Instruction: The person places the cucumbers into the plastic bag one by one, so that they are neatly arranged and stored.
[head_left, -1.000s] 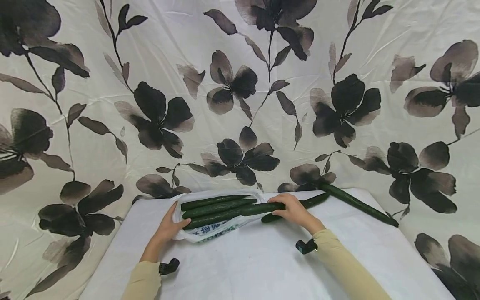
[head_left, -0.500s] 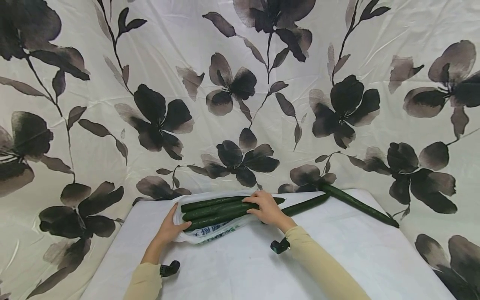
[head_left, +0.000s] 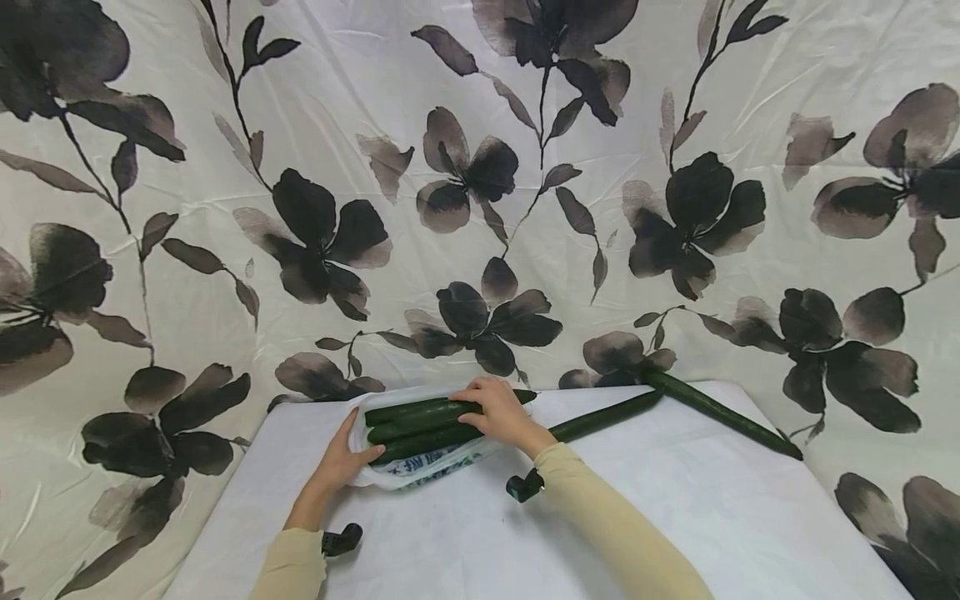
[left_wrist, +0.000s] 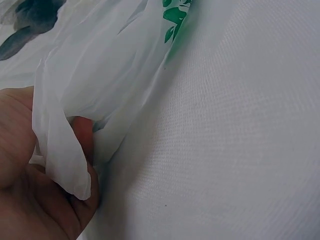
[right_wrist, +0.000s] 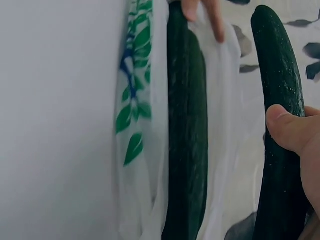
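A white plastic bag (head_left: 431, 468) with green and blue print lies on its side on the table, its mouth held wide. My left hand (head_left: 341, 458) grips the bag's edge, and the left wrist view shows a fold of film (left_wrist: 60, 135) between thumb and curled fingers. Dark green cucumbers (right_wrist: 185, 125) lie side by side within the bag. My right hand (head_left: 501, 412) holds another cucumber (right_wrist: 277, 60) from above, thumb on one side. In the head view this cucumber overlaps those in the bag, and its far end (head_left: 525, 397) sticks out to the right of the hand.
Two more cucumbers lie at the table's back right: one (head_left: 607, 417) slanting toward the right forearm, another (head_left: 727, 417) angled along the right side, their upper ends meeting. A white cloth (head_left: 450, 550) covers the table. Behind it hangs a floral curtain (head_left: 562, 267).
My right hand has moved left with its cucumber, from beside the bag to over the cucumbers in it. The left hand stays at the bag's edge.
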